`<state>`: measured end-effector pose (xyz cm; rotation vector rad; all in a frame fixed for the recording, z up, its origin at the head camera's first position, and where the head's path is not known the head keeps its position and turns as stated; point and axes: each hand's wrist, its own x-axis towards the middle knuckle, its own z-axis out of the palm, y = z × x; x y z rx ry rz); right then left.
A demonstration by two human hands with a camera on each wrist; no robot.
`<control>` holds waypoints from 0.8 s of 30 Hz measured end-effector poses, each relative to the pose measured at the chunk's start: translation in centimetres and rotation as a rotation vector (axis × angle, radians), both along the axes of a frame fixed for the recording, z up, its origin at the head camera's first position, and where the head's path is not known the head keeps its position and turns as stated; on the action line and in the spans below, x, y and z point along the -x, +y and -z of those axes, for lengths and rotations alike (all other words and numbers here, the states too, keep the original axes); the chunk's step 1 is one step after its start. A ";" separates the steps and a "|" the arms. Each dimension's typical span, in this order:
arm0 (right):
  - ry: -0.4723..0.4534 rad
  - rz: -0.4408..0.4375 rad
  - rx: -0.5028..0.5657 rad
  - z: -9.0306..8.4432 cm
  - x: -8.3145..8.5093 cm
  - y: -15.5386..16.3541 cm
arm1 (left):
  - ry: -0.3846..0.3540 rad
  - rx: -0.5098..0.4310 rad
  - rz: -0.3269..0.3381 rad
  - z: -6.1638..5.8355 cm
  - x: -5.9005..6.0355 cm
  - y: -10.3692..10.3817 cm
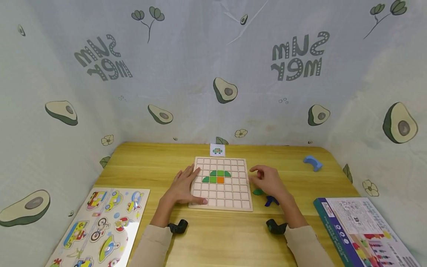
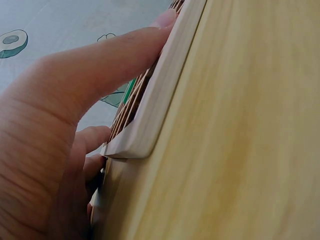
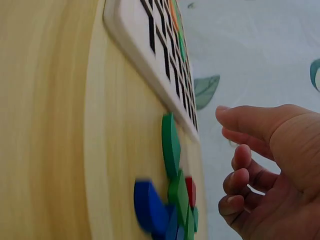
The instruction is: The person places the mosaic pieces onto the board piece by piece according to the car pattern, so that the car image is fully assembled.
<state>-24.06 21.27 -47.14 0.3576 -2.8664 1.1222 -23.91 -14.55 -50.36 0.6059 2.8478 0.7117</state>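
On table, centre: wooden grid board (image 1: 221, 183), partly filled — green pieces (image 1: 217, 176) in two rows, one orange square (image 1: 220, 180) at right end of lower row.
Left hand: left hand (image 1: 181, 187) lies flat on board's 9 o'clock edge, fingers (image 2: 107, 60) straight and spread, thumb near 7 o'clock corner; holds nothing, pins board.
Right hand: right hand (image 1: 268, 180) hovers off board's 3 o'clock edge, fingers (image 3: 245, 122) loosely curled, nothing between them in wrist view.
Loose pieces: small pile (image 3: 172, 200) on table at 4 o'clock of board, under right hand — green (image 1: 257, 192), blue (image 1: 271, 201), a bit of red (image 3: 190, 191) in right wrist view.
Pattern card: small card (image 1: 217, 150) at 12 o'clock of board, shows a little figure; detail too small to read.
Step (judged): between placements — figure part-built, right hand over pile to pick a piece.
Next move calls for: pinching one flat piece off pile, checking against card, dropping it square into an open cell beside placed ones; left hand keeps board steady.
Others: blue arch block (image 1: 313, 163) at 2 o'clock; vehicle puzzle (image 1: 100, 226) at 8 o'clock; box (image 1: 363, 231) at 4 o'clock, well apart.
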 end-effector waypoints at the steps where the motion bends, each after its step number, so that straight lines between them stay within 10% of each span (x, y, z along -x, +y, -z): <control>1: -0.006 0.003 -0.009 0.1 0.0 0.5 | 0.001 0.000 0.000 0.0 0.0 0.0; 24: -0.150 0.073 -0.147 0.3 -0.4 3.9 | -0.002 -0.005 -0.011 0.2 0.0 0.1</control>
